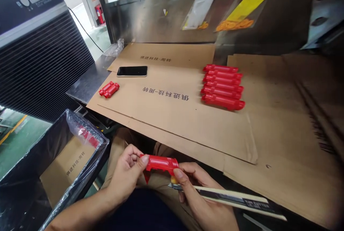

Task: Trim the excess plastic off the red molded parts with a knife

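**Red plastic part held in both hands at the bench edge**

Closest to the camera, over the person's lap, the left hand [126, 175] grips one end of a red plastic part [161, 164], thumb on top and fingers curled beneath. The right hand [199, 195] meets the part's other end with its thumb pressed against it, and the same hand grasps a long, flat cream-and-black tool [231, 198] that runs out to the right along the bench edge. Whether the tool's tip touches the part cannot be told. The part lies roughly level between the two hands, just below the front lip of the bench.

To the left of the hands stands a black bin [32, 163] lined with a clear plastic bag, with a cardboard sheet and a few red pieces inside.

Beyond the hands, sheets of brown cardboard [188, 130] printed with black characters cover the bench. On the left part of the cardboard lie two small red pieces [109, 89], side by side and touching. Just behind them rests a black phone [132, 71], face up. Well to the right, a stack of red parts [222, 86] lies in a neat row, each one against the next.

Farthest back rises a steel wall [150, 19] carrying two clear sleeves, one with white paper [198, 10] and one with a yellow sheet [245, 9]. At the far left stands a dark ribbed machine [34, 52].
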Motion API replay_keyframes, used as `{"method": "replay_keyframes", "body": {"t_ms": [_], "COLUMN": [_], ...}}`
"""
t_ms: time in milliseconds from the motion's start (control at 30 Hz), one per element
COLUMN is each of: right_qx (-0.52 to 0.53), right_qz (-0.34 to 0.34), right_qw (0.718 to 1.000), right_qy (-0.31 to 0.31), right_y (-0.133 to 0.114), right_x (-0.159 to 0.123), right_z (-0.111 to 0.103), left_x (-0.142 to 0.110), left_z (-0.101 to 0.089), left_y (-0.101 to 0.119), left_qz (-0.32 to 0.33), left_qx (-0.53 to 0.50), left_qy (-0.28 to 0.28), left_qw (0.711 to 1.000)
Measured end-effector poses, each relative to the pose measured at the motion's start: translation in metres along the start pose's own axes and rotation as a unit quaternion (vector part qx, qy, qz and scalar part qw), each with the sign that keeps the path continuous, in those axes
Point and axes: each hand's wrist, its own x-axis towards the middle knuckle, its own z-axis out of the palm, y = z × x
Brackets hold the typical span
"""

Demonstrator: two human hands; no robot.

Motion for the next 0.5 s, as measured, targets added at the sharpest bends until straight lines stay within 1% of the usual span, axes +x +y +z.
{"method": "replay_keyframes", "body": {"t_ms": [67, 100, 167, 200, 233, 300, 400, 500], "right_qx": [-0.052, -0.068, -0.070, -0.062, -0.054, -0.050, -0.074, -0.087], "right_qz": [-0.041, -0.057, -0.061, -0.053, -0.051, -0.077, -0.174, -0.235], "right_qw": [0.998, 0.996, 0.996, 0.997, 0.997, 0.996, 0.982, 0.968], "right_qy": [0.010, 0.013, 0.012, 0.007, -0.003, -0.013, 0.003, 0.005], "right_y": [0.006, 0.009, 0.014, 0.015, 0.017, 0.018, 0.017, 0.018], "right_x": [-0.002, -0.003, -0.004, -0.004, -0.004, -0.005, -0.005, -0.005], "right_z": [-0.004, -0.005, -0.005, -0.004, -0.002, 0.002, 0.005, 0.004], "left_x": [-0.001, -0.001, -0.002, -0.002, -0.002, 0.002, 0.009, 0.013], "left_z": [0.000, 0.000, 0.000, 0.001, 0.002, 0.006, 0.012, 0.017], "left_y": [-0.004, -0.006, -0.008, -0.009, -0.009, -0.008, -0.006, -0.003], "left_qz": [0.029, 0.056, 0.125, 0.150, 0.161, 0.149, 0.099, 0.072], "left_qx": [0.017, 0.029, 0.045, 0.041, 0.030, -0.003, -0.052, -0.091], "left_qy": [0.012, 0.015, 0.013, 0.010, 0.007, 0.014, 0.058, 0.087], "left_qw": [0.999, 0.998, 0.991, 0.988, 0.986, 0.989, 0.992, 0.989]}}
